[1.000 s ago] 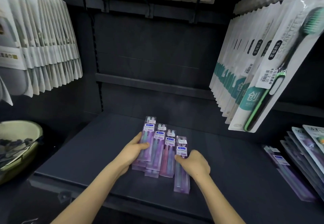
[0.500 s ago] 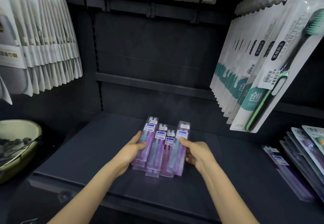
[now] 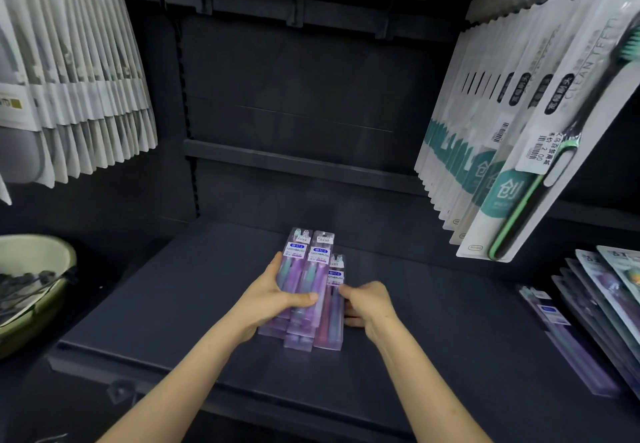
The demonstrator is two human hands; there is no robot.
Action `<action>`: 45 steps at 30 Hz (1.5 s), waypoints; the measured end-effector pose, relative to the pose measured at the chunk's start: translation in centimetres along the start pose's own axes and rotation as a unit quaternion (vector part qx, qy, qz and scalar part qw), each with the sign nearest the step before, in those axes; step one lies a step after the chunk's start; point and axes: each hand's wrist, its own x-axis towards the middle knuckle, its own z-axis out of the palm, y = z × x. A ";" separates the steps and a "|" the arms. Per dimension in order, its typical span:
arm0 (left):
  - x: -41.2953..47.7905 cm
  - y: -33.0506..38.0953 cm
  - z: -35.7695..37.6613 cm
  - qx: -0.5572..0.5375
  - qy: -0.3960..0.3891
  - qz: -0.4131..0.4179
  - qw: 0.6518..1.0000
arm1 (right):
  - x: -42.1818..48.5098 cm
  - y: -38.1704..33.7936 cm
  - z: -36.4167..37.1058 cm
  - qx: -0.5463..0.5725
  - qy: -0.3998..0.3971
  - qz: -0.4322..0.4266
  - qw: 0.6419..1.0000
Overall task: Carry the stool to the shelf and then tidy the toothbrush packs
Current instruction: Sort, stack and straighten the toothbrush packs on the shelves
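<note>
The toothbrush packs (image 3: 311, 269) are gripped by the left hand (image 3: 266, 299), thumb laid across the top, and held at their right edge by the right hand's (image 3: 370, 304) curled fingers. They are bunched on the dark shelf (image 3: 433, 321), which is flanked by hanging packets (image 3: 485, 151) and a bowl (image 3: 38, 290).
</note>
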 end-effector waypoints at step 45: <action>2.1 -4.6 -5.6 -0.119 0.101 0.025 0.987 | 0.4 2.0 8.1 -0.232 -0.031 -0.315 0.920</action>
